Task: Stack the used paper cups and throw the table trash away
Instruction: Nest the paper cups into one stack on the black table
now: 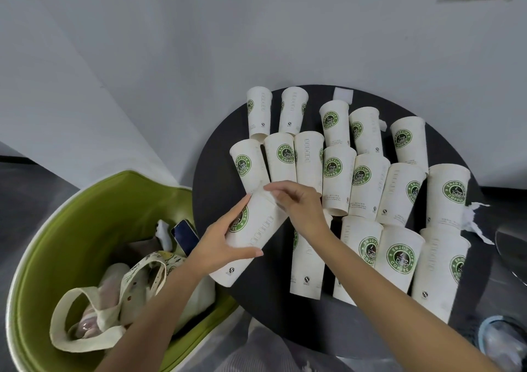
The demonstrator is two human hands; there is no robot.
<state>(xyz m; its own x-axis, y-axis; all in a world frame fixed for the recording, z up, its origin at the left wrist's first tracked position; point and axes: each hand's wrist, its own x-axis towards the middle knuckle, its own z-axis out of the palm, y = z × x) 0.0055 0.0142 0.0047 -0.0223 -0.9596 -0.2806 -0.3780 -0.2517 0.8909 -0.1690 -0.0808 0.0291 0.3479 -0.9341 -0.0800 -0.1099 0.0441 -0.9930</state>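
Several tall white paper cups with green coffee logos stand upright on a round black table (216,172). One cup (256,229) is tilted above the table's left edge, its rim up and to the right. My left hand (219,240) grips its lower side. My right hand (296,203) is at the cup's rim, fingers bent over the opening. Crumpled white paper (474,220) lies at the table's right edge, and a small white square of paper (343,95) lies at the far side.
A green chair (71,229) to the left holds a cream tote bag (114,309) and a dark phone (184,236). A bin with a clear liner (504,343) sits at the lower right. A grey wall stands behind the table.
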